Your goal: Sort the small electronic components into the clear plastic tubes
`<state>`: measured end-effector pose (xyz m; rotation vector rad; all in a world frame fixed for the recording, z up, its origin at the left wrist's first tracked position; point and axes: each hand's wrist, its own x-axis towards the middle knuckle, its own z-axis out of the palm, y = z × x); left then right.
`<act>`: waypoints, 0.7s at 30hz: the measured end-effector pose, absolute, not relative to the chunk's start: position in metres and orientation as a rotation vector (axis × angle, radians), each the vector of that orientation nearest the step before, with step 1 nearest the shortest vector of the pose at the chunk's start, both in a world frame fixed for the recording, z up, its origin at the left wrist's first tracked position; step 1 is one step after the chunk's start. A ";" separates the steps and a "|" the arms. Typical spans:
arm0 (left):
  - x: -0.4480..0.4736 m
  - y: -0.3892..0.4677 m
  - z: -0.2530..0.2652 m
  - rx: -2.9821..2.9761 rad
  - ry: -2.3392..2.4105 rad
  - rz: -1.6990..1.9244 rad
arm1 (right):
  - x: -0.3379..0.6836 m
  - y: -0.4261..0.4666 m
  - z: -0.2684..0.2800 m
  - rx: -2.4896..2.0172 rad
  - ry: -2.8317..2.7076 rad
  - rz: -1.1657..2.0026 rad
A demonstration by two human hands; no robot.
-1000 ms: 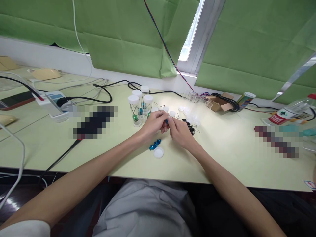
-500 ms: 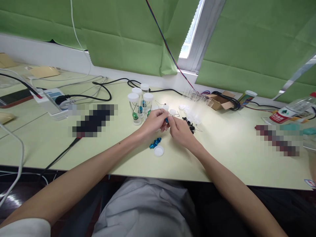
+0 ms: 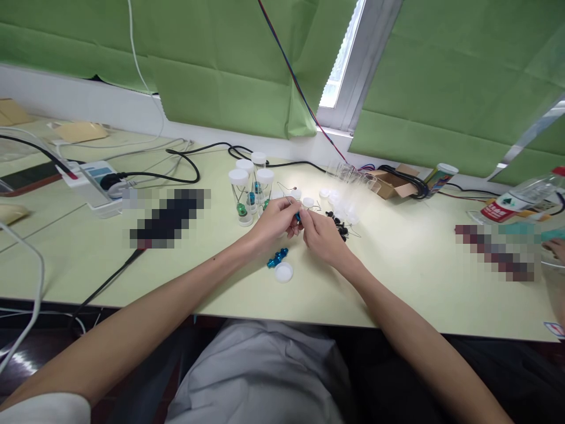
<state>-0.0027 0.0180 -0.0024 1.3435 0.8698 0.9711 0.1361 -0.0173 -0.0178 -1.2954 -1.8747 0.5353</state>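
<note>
My left hand point(image 3: 279, 217) and my right hand point(image 3: 323, 232) meet over the middle of the table, fingers pinched. Between their fingertips is a small shiny blue piece point(image 3: 298, 217), mostly covered by the fingers. Just below them on the table lie several shiny blue metallic pieces point(image 3: 278, 258) in a short row, beside a round white cap point(image 3: 283, 272). Left of my left hand stand several clear tubes with white caps point(image 3: 238, 197), holding green or blue pieces with thin wires. Several black pieces with thin wires point(image 3: 339, 227) lie beyond my right hand.
Loose white caps point(image 3: 308, 202) and clear tubes point(image 3: 348, 174) lie toward the back. Behind them sit a small cardboard box point(image 3: 395, 181) and a can point(image 3: 441, 176). A power strip point(image 3: 99, 185) is at left, a plastic bottle point(image 3: 507, 200) at right. Another person's hand point(image 3: 557, 248) shows at the right edge.
My hands stay almost in place, still pinching the blue piece. Another person's hand has come into view at the right edge.
</note>
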 end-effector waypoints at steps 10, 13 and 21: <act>-0.002 0.011 0.006 1.327 0.895 0.968 | 0.135 -0.018 -0.016 -1.296 -1.868 0.519; -0.002 0.012 0.006 1.334 0.899 0.964 | 0.135 -0.019 -0.016 -1.287 -1.864 0.542; -0.002 0.013 0.006 1.312 0.880 0.964 | 0.134 -0.019 -0.013 -1.277 -1.838 0.559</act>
